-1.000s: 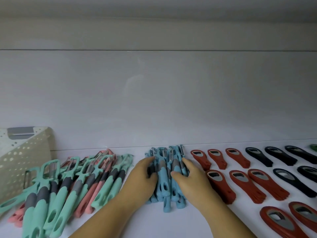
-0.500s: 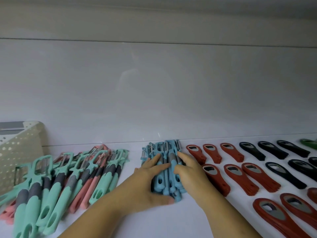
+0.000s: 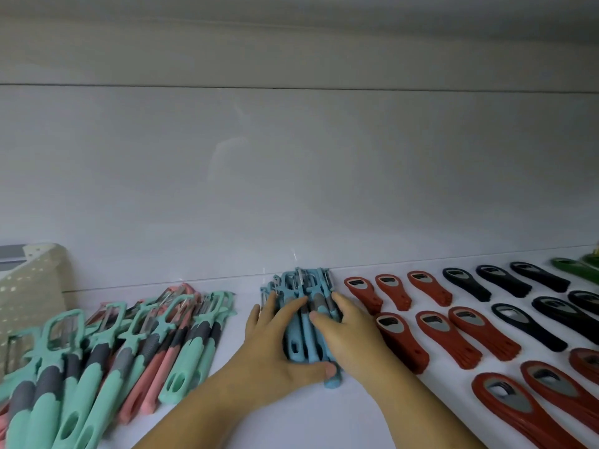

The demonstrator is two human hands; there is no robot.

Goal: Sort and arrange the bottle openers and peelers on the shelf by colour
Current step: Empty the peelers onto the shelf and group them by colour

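Observation:
A tight bundle of blue peelers (image 3: 304,293) lies in the middle of the white shelf (image 3: 291,416), heads near the back wall. My left hand (image 3: 275,348) lies flat on its left side, thumb against the handle ends. On the bundle's right side rests my right hand (image 3: 346,335), fingers straight over the handles. Left of them lies a mixed pile of mint peelers (image 3: 107,351) and pink peelers (image 3: 155,377). To the right are red bottle openers (image 3: 431,325), then black bottle openers (image 3: 525,322), and a green opener (image 3: 573,268) at the far right.
A white perforated basket (image 3: 29,286) stands at the far left against the wall. The grey back wall (image 3: 291,173) runs right behind the rows. More red openers (image 3: 518,403) reach toward the front right.
Both hands have pushed the blue peelers back toward the wall and squeezed them into a narrower bundle. The left thumb now sits at the handle ends.

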